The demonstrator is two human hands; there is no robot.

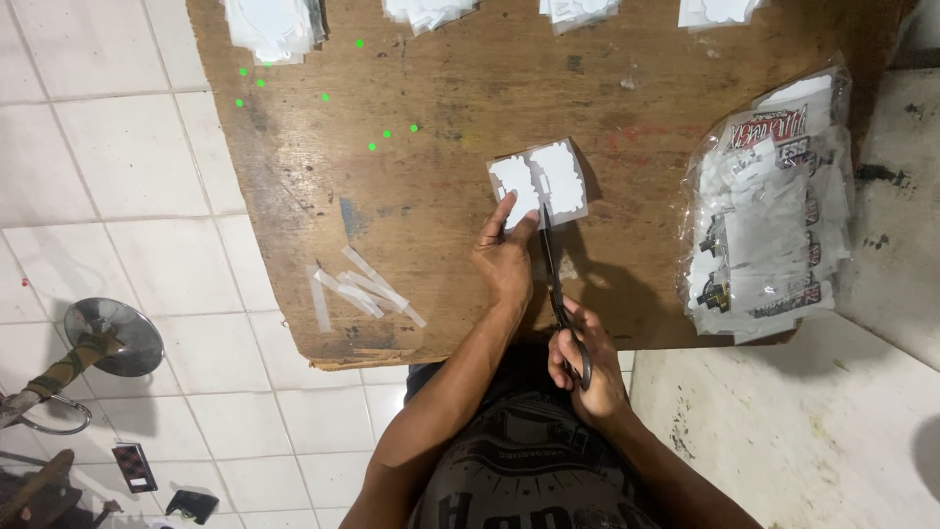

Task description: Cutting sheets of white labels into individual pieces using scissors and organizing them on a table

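Far left, off the board, I see a round metal mirror (115,336) on the tile floor (117,157); not my concern. On the wooden board (431,88), left of centre, a few clear cut-off strips (362,291) lie loose, well apart from the work. Along the top edge sit small piles of white cut pieces (274,24).

Centre: my left hand (504,260) is pinched shut on the white sticker sheet (539,181), thumb & fingers clamped on its lower-left corner, sheet held just above the board. Right hand (580,358) is closed through the loops of the black scissors (558,284); blades run up to the sheet's bottom edge, at the gap betw. the two white shapes.

To cut well, I judge: keep the sheet taut & flat, blades centred in that gap, left fingertips clear of the blade line, long smooth strokes vs. short snips.

Far right, a clear plastic bag of printed stickers (769,196) rests on the board edge, well apart.
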